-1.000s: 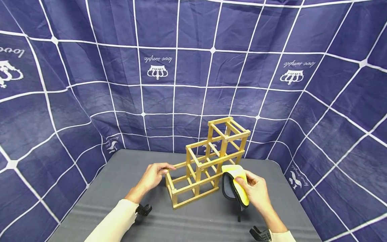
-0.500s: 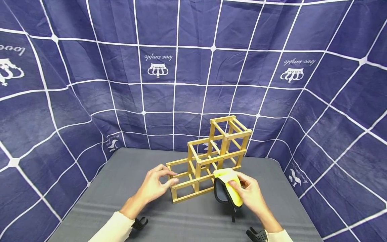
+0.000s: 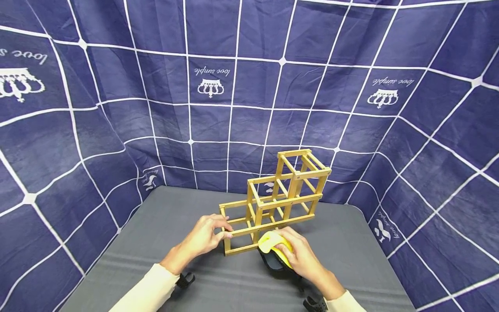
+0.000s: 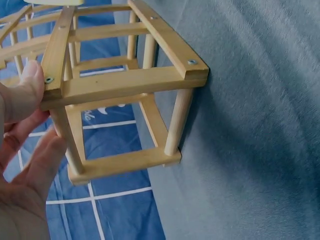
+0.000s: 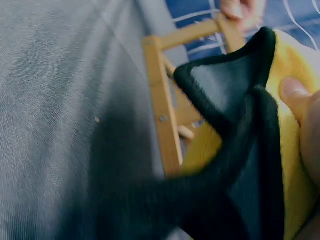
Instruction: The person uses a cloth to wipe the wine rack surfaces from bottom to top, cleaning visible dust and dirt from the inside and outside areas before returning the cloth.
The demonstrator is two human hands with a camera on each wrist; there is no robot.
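Note:
A stepped wooden rack (image 3: 286,202) of pale bars stands on the table, lowest at its left end. My left hand (image 3: 202,236) holds the near corner of that low end. In the left wrist view, the thumb presses a top bar (image 4: 120,86) while the fingers reach round an upright below. My right hand (image 3: 302,255) grips a folded cloth (image 3: 271,242), yellow on one face and grey with black edging on the other. The cloth lies against the rack's front lower bars, partly hiding them. Close up, the right wrist view shows its grey side (image 5: 220,85) and the thumb on the yellow.
The rack stands on a grey-covered table (image 3: 152,242). A blue curtain (image 3: 253,82) with white lines hangs behind and at both sides. A black wrist strap (image 3: 185,280) sits at the left cuff.
My right hand has carried the cloth leftward along the rack's front. My left hand let go of the far left corner, opened, and took hold of the near corner.

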